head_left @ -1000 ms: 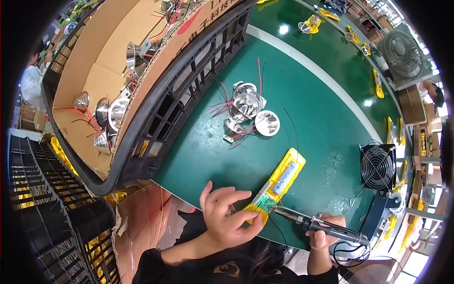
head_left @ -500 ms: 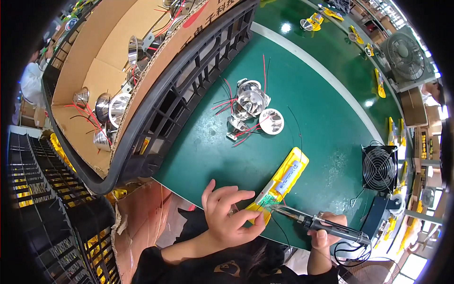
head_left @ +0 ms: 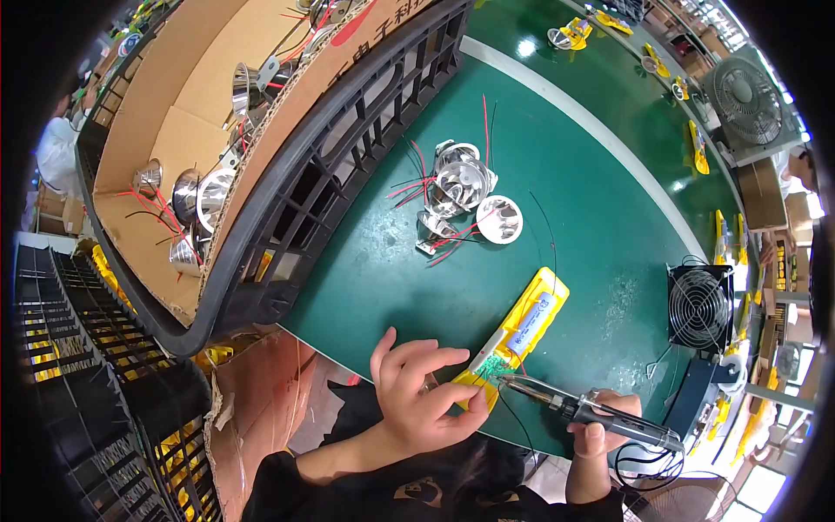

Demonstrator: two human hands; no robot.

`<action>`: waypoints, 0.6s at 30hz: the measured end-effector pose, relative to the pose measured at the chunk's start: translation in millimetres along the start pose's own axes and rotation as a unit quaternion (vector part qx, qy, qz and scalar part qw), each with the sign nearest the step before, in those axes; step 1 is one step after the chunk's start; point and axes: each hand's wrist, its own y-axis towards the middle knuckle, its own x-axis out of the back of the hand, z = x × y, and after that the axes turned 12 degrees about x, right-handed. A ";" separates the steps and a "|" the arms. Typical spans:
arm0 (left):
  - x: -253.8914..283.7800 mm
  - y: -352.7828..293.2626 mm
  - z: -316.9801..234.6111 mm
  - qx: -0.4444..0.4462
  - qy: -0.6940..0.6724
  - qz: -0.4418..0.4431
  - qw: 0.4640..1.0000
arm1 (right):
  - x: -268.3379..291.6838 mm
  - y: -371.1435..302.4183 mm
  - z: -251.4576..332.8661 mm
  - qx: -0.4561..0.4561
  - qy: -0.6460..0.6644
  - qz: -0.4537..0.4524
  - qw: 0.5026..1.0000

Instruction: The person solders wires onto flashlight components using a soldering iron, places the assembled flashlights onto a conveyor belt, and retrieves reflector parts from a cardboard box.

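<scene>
Yellow housing [head_left: 557, 286] is holding its battery [head_left: 531, 325], reflectors [head_left: 461, 186] lying unfitted towards eleven o'clock; my right hand [head_left: 593, 440] is gripping the soldering iron [head_left: 569, 406], left hand's [head_left: 412, 397] pinch unclear.

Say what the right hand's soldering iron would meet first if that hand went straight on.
The soldering iron in the right hand would likely meet the green circuit board first; tip depth is unclear.

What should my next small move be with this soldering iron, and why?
Probably make a small, gentle adjustment of the soldering iron toward the joint on the green circuit board. Your right grip holds the iron with its tip at the board, while your left grip is at the yellow casing. Whether the tip touches is too small to tell.
</scene>
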 end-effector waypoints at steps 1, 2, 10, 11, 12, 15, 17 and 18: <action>-0.2 -0.1 0.0 0.001 0.001 0.001 1.000 | 1.2 -0.2 1.2 -0.001 0.001 0.008 1.000; -0.2 -0.2 0.0 -0.001 0.004 0.008 1.000 | 2.6 -0.6 3.3 -0.009 -0.002 -0.008 1.000; 2.1 -1.3 0.3 -0.016 0.013 0.011 1.000 | 16.8 -6.4 13.2 0.027 -0.140 -0.087 0.986; 2.6 -1.6 0.2 -0.028 0.022 0.024 0.999 | 19.2 -8.4 13.4 0.021 -0.144 -0.096 0.985; 2.8 -2.1 -0.1 -0.028 0.020 0.018 0.999 | 21.9 -10.9 13.8 0.019 -0.142 -0.115 0.983; 1.9 -4.8 -0.9 -0.031 0.020 0.016 0.999 | 29.2 -21.2 14.4 0.018 -0.153 -0.116 0.981; 1.2 -7.6 -1.1 -0.036 0.049 0.014 0.998 | 33.8 -28.9 16.3 0.012 -0.157 -0.134 0.978; 1.3 -8.7 -0.6 -0.040 0.047 0.006 0.998 | 35.8 -32.6 17.6 0.011 -0.168 -0.128 0.977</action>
